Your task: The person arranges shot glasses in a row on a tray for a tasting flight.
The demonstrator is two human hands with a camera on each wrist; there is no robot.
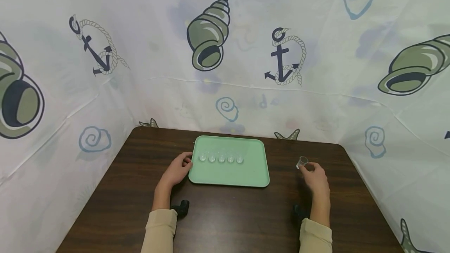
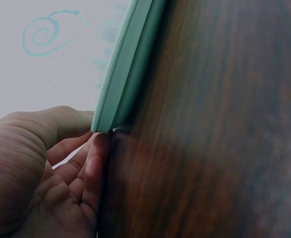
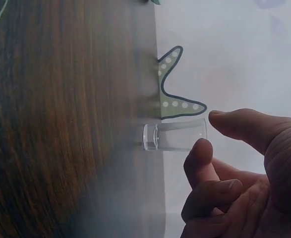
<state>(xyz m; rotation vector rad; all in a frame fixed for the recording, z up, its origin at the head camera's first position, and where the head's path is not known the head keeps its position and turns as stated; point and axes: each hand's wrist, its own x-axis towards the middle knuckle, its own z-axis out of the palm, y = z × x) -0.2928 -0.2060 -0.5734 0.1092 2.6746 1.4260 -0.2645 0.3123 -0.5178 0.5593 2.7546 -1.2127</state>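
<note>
A light green tray (image 1: 228, 179) lies on the table with a row of several small clear glasses (image 1: 221, 158) on it. My left hand (image 1: 178, 168) pinches the tray's left edge. In the left wrist view its thumb (image 2: 71, 119) lies on the rim and the curled fingers are tucked at the underside. To the right of the tray, another small clear glass (image 3: 177, 136) with a thick base stands upright. My right hand (image 1: 316, 175) is right at this glass, thumb (image 3: 234, 121) just past the rim and index fingertip (image 3: 202, 148) overlapping its side, with the fingers loosely bent.
The dark wood table (image 1: 232, 218) has rounded far corners. White fabric (image 1: 246, 100) printed with shells, anchors and starfish hangs behind it and along both sides. Dark wrist devices (image 1: 182, 208) are strapped on both forearms, below beige sleeves.
</note>
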